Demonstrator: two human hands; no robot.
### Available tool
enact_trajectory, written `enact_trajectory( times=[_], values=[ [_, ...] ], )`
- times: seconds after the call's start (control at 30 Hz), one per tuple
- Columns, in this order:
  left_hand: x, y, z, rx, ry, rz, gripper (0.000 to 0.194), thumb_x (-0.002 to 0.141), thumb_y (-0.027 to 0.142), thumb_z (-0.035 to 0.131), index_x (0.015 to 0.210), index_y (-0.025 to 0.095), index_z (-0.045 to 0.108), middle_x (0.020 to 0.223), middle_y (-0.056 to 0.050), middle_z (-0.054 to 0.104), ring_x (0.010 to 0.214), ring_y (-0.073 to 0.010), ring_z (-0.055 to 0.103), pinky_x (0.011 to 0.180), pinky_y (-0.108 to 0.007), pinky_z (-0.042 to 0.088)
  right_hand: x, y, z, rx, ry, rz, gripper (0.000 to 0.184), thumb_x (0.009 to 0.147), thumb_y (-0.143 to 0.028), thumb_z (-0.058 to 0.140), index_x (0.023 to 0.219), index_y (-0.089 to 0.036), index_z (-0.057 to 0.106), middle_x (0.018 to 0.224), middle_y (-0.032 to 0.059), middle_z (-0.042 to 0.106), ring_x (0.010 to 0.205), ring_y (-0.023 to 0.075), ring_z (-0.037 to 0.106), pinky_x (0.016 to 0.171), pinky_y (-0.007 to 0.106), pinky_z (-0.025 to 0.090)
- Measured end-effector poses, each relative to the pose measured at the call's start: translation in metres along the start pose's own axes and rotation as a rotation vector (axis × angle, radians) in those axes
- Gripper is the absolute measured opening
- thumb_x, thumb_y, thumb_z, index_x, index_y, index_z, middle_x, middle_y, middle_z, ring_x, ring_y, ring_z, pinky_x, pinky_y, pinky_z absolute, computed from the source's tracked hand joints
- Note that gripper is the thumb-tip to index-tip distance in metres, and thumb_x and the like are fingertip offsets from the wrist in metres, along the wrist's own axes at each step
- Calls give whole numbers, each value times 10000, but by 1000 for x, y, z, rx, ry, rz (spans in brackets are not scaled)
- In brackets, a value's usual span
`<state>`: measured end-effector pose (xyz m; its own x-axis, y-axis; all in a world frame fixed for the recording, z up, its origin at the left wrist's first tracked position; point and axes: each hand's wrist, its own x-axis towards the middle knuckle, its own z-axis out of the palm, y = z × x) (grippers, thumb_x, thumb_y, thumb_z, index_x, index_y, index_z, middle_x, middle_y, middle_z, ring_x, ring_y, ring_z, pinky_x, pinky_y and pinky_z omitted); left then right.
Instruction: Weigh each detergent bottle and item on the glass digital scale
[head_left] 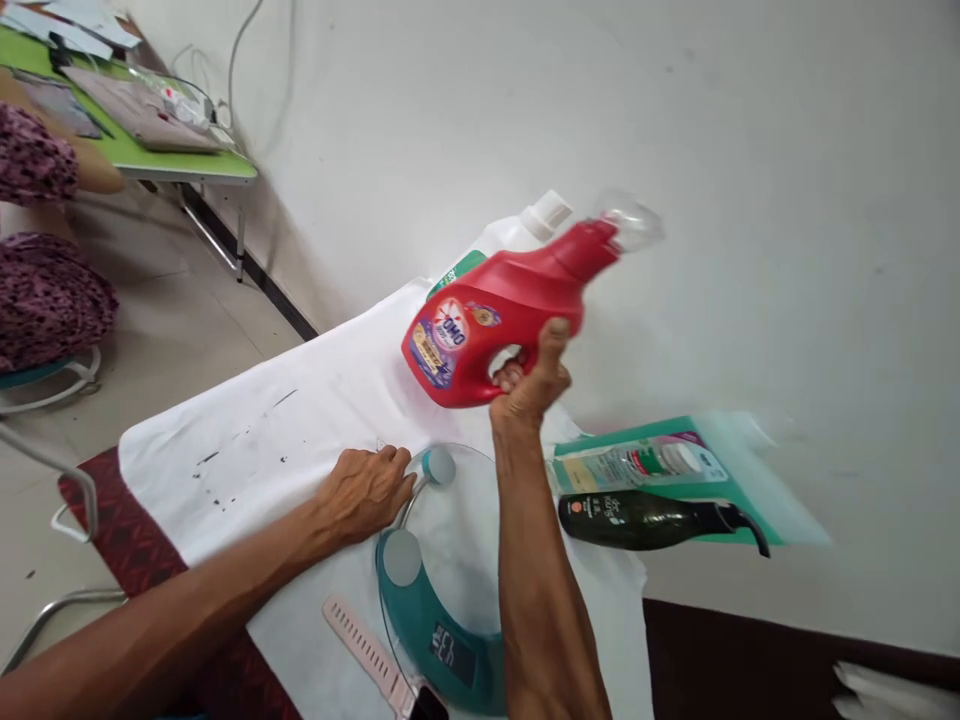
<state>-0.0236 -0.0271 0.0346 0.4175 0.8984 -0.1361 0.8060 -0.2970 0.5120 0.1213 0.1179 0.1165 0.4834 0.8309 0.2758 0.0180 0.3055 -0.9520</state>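
Note:
My right hand [529,385] is closed around the handle of a red OMO laundry detergent bottle [517,300]. The bottle is held tilted above the white cloth, its clear cap [630,220] pointing up to the right. My left hand [367,490] lies on the cloth beside a round glass scale [442,650], fingers curled in by its rim; what is under them is hidden. Digits show on the scale's display [452,655]. My right forearm hides part of the scale. A smartwatch with a pink strap [367,645] lies against the scale's near left edge.
Behind the red bottle stands a white bottle [517,235]. At the right are a dark pump bottle [645,520] and a green pack [637,460]. The white cloth [247,440] covers the table by a wall. A person in patterned clothing [52,300] sits near a green table [172,165].

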Motion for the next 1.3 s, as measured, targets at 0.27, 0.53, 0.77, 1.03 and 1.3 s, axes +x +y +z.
enact_trajectory(
  times=[0.27,0.53,0.77,1.03,1.3],
  values=[
    [5,1,-6,50,-49,-19,389,1121,389,269,1139,193,605,1136,-143,761,992,-341,770,739,-429,498,4,40,26,41,-35,32,671,804,-814,711,624,-279,348,537,-87,299,458,83,260,409,265,238],
    [3,-2,-5,93,2,-31,376,1119,417,292,1087,213,607,1108,-114,769,948,-305,756,707,-393,438,-15,16,-39,-349,-183,-198,511,894,-707,702,1025,-225,592,952,29,668,872,174,625,802,333,538],
    [2,0,-7,122,51,-35,342,1113,415,331,1024,218,597,1094,-94,775,937,-261,733,684,-347,367,-81,-26,-176,-651,283,-547,512,875,-538,802,1202,-235,549,1227,96,619,1141,241,627,959,434,557],
    [2,1,-6,144,80,-86,316,1100,439,384,1001,227,597,1071,-56,771,921,-255,713,652,-328,301,-51,19,-284,-730,595,-227,965,700,-773,811,1359,-194,409,1476,229,476,1386,344,534,1105,548,530],
    [1,-2,-2,111,121,-79,317,1089,445,404,985,225,607,1040,-55,774,910,-245,700,667,-325,309,2,36,-279,-701,614,-11,611,687,-446,865,1148,-197,550,1226,138,702,1132,297,699,1087,488,552]
  ],
)
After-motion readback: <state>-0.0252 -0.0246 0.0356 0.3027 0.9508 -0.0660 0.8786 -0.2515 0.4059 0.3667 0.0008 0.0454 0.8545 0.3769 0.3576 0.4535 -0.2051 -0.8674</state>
